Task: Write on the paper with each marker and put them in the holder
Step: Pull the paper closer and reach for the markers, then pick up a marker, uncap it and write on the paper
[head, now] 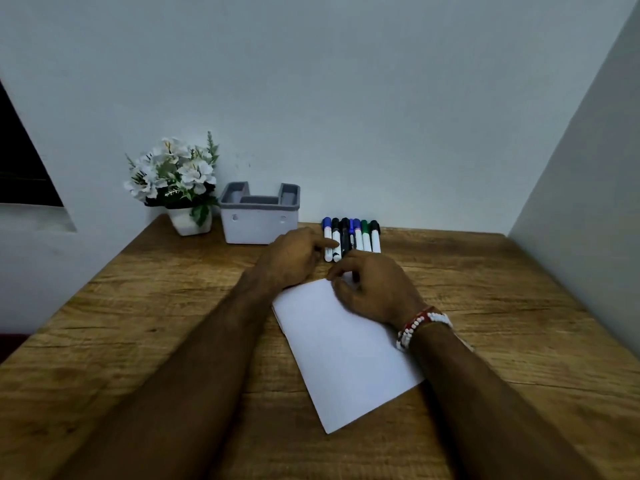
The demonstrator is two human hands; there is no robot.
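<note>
Both hands meet at the marker row (paper beneath); left hand points, gripping nothing; right hand's grip cannot be told.

So we're looking down at a wooden table with a pretty heavy grain, and it's running right up against a plain pale wall. Up around 10 o'clock we're seeing a little white pot sitting at the table's far edge, touching or nearly touching the wall, with white artificial flowers and green leaves spilling over its rim. Over at 9 o'clock a dark opening is cutting into the wall. At 3 o'clock a second wall is closing things in.
</note>
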